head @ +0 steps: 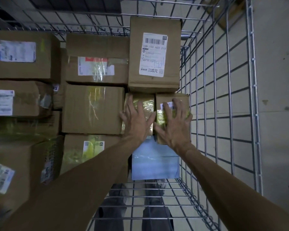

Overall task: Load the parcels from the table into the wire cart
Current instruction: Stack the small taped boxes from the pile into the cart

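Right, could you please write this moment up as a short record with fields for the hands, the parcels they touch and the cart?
place: inside the silver wire cart, seen from above
left hand: fingers spread, resting on the small tape-wrapped cardboard box
right hand: fingers spread on the small brown cardboard box with a white label
beyond the hands: tall brown cardboard box with a barcode label
nearer the person: pale blue plastic parcel
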